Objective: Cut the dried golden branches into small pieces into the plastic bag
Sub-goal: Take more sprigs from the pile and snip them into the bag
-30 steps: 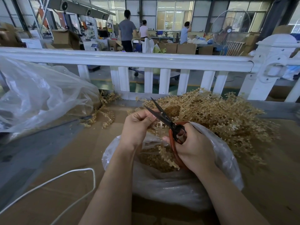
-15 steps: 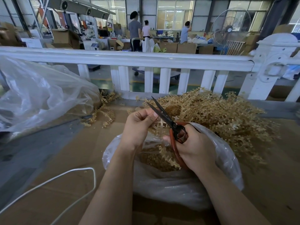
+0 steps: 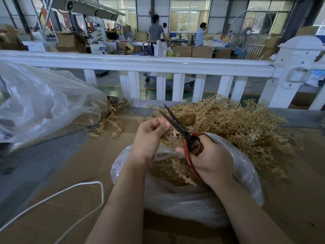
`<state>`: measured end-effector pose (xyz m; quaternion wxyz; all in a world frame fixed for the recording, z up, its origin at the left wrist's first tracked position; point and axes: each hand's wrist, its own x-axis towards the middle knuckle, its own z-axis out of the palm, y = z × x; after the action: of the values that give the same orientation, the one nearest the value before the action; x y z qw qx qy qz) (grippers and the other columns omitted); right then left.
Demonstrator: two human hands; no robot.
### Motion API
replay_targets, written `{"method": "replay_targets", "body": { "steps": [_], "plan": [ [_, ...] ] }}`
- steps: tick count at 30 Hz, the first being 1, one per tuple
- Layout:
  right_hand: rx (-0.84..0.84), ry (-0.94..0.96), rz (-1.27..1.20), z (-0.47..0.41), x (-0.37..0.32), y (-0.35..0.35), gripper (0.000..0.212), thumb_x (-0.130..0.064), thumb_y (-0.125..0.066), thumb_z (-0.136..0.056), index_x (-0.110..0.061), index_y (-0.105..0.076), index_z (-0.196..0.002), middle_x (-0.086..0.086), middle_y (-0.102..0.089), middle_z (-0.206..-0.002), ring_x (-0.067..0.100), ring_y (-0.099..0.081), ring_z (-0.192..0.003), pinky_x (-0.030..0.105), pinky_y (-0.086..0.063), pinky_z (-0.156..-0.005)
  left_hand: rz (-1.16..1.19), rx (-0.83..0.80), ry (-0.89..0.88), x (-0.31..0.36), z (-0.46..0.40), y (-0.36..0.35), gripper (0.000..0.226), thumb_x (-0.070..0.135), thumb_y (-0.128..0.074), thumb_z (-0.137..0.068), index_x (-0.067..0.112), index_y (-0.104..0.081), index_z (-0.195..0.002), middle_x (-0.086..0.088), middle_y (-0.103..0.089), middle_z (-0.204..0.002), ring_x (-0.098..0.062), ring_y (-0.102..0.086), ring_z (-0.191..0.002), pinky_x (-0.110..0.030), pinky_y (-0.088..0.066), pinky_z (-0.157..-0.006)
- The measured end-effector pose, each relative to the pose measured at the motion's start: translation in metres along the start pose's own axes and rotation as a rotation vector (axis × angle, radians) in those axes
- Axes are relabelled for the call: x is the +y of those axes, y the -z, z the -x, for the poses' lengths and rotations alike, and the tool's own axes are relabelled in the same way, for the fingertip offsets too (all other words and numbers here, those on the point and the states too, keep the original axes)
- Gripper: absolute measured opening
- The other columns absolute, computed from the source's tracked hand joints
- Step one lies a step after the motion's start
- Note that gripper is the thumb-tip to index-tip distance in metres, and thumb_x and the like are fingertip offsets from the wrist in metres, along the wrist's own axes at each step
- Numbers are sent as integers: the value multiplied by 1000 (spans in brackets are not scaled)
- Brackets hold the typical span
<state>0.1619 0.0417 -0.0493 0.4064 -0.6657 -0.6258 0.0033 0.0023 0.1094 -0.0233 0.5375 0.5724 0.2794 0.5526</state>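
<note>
We can read no text, label, brand or number anywhere. The white sheets (image 3: 36, 46) propped at the far left and the cardboard boxes (image 3: 202, 51) behind the railing may carry print, but it is too small and blurred for us to make out.

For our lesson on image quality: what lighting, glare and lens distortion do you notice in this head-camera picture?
Head view: daylight from the far windows backlights the hall; the white railing bows from wide-angle distortion; soft glare sits on the clear plastic bag; hands and scissors look sharp, while the golden branches blur toward the right edge.
</note>
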Motion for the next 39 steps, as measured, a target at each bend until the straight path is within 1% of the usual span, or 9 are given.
{"method": "replay_targets", "body": {
  "steps": [9, 13, 16, 18, 21, 28, 31, 34, 39],
  "plan": [
    [-10, 0, -3, 0, 0, 0, 61, -86, -53, -69, -28, -65, -85, -16, -63, -67, -2, -52, -62, 8, -32, -52, 17, 24, 17, 2, 1, -2, 29, 2, -57, -96, 14, -65, -70, 5, -62, -63, -6, -52, -60, -19, -45, -64],
    [2, -91, -118, -1, -2, -3, 55, -91, -54, -65, -38, -62, -80, -24, -63, -68, -8, -58, -68, 11, -33, -53, 36, 102, 59, 1, 1, -1, 12, 4, -61, -95, 9, -71, -90, 5, -63, -63, -6, -50, -58, -21, -46, -65],
    [24, -177, -268, -3, -2, -3, 50, -86, -53, -61, -38, -61, -71, -33, -64, -75, -7, -62, -73, 20, -41, -55, 32, 150, 88, -1, 0, -1, 11, 5, -64, -94, 10, -72, -92, 4, -65, -63, -4, -51, -55, -17, -46, -60],
    [4, -199, -320, -4, -3, -2, 43, -79, -63, -64, -36, -64, -70, -31, -65, -71, -6, -63, -70, 18, -43, -54, 17, 154, 99, -1, 0, -2, 10, 5, -64, -94, 11, -73, -93, 3, -65, -65, -4, -53, -56, -18, -48, -60],
    [-64, -195, -432, -4, -5, 0, 21, -45, -82, -76, -31, -67, -72, -25, -69, -69, -6, -64, -67, 9, -43, -53, -46, 129, 86, -2, -1, -4, 12, 6, -63, -95, 13, -73, -93, 5, -65, -66, -4, -54, -57, -19, -50, -61],
    [-122, -200, -585, -5, -7, 4, 10, -18, -77, -85, -17, -71, -77, -8, -73, -70, -3, -65, -64, 6, -43, -57, -40, 33, 100, 1, 0, -10, 13, 13, -61, -98, 14, -73, -102, 9, -69, -72, -3, -57, -62, -19, -49, -61],
    [-94, -237, -692, -6, -5, 4, 10, -13, -73, -88, -15, -72, -79, -2, -76, -75, 6, -71, -74, 11, -49, -66, 100, 28, 196, 6, 0, -8, 22, 22, -56, -101, 11, -71, -112, 0, -74, -90, -10, -63, -64, -24, -55, -64],
    [-81, -262, -771, -7, -3, 3, 9, -11, -71, -89, -12, -72, -80, 0, -76, -76, 11, -72, -76, 23, -53, -76, 170, 16, 328, 11, 0, -5, 23, 19, -50, -103, 5, -66, -112, -6, -75, -81, -15, -68, -60, -26, -58, -63],
    [-37, -264, -795, -6, 1, 1, 8, -13, -73, -88, -13, -72, -81, 5, -75, -76, 20, -72, -76, 44, -57, -82, 69, -126, 437, 13, 2, 1, 37, 28, -42, -105, 11, -69, -87, -13, -75, -84, -17, -68, -63, -26, -53, -62]
  ]
}}
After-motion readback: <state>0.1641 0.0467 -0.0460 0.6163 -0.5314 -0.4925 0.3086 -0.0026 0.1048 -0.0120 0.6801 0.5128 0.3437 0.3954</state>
